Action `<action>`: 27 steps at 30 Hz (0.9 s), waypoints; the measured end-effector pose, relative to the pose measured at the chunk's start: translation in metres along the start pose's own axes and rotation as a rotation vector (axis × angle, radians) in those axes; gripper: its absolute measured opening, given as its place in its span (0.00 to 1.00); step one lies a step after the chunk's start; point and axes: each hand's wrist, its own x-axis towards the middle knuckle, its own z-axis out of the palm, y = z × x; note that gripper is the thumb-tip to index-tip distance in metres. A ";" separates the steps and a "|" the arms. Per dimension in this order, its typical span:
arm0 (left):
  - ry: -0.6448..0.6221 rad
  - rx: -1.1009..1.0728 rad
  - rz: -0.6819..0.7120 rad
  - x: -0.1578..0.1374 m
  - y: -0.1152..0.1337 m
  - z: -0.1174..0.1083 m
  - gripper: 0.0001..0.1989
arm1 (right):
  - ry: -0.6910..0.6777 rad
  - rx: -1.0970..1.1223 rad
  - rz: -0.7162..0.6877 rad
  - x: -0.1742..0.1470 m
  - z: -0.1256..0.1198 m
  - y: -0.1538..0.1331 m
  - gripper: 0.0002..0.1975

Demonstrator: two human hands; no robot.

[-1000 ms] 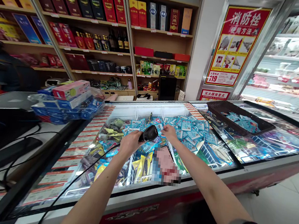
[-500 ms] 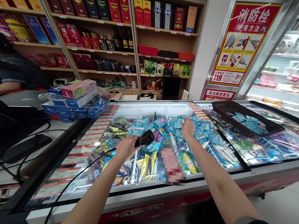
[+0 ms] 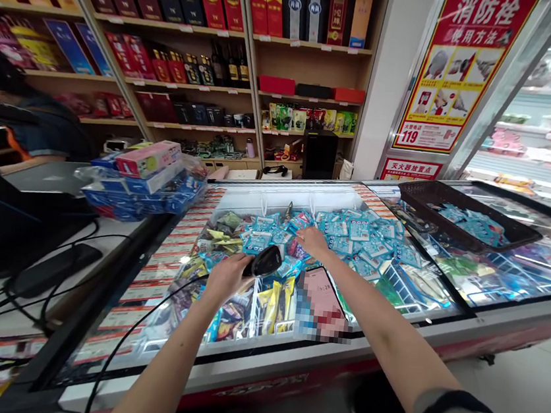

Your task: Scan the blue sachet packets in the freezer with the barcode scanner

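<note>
Scanner [image 3: 267, 262], black and handheld, is gripped by its handle in the left hand [image 3: 225, 278] and held over the glass surface of the chest freezer [image 3: 236, 373]; its cable [image 3: 165, 299] is trailed toward the near left edge. The right hand [image 3: 314, 243] is placed among the loose light-blue packets [image 3: 359, 233], between a smaller left group [image 3: 257, 241] and a larger right heap, with its fingers curled together. Whether a packet is pinched there cannot be told, since the fingertips are too small in view. A phone [image 3: 323, 288] is laid face up near the right forearm, its screen partly blurred out. Progress: the work is judged to be part-way along. Packets are found in three places: the left group, the right heap, and a further batch [image 3: 472, 223] inside the dark tray [image 3: 420, 195] on the far right of the freezer top. Which of these have been handled and which are left cannot be established; no marking by which they might be told apart is seen. Most are lying spread and overlapping outside the tray, so gathering is judged not yet done.
</note>
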 end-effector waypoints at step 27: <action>-0.002 0.015 -0.017 0.005 -0.003 0.001 0.16 | -0.276 0.392 0.092 0.002 -0.002 -0.002 0.30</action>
